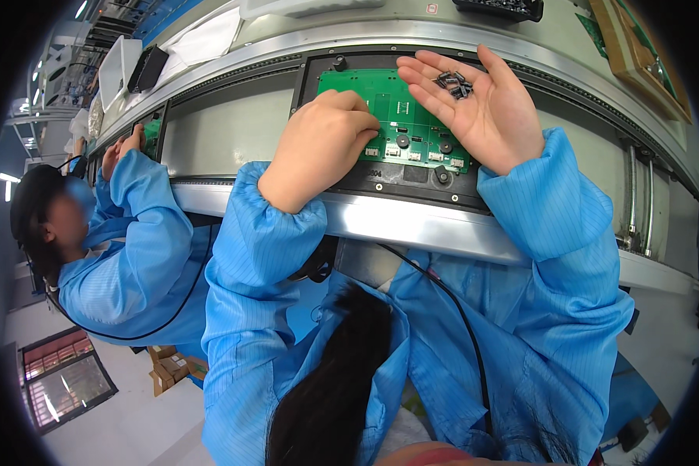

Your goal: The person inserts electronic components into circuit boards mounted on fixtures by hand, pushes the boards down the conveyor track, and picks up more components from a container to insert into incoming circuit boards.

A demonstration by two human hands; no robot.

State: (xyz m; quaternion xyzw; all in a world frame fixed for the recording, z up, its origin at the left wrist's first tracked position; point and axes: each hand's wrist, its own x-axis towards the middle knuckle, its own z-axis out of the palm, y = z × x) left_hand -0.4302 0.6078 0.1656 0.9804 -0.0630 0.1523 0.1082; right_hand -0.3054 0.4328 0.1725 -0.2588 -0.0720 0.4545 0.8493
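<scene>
My left hand [322, 144] is over the left part of a green circuit board [392, 85], its back turned up. The fingers are bent and pressed together at the board's surface; whatever is between them is hidden. Above the board's right side I hold my right hand [493, 113] palm up and slightly cupped. Several small dark electronic components [454, 84] with thin metal leads lie in it. White connectors [414, 156] line the board's near edge, and round black parts [401, 141] stand just behind them. The board sits in a black frame [377, 186].
Metal rails [427, 229] run along the near side of the line. Beyond it are a black tray [501, 8] of small parts, a white bin [122, 66] and a brown box [637, 54]. At left, a co-worker in a blue smock [124, 264] handles another green board.
</scene>
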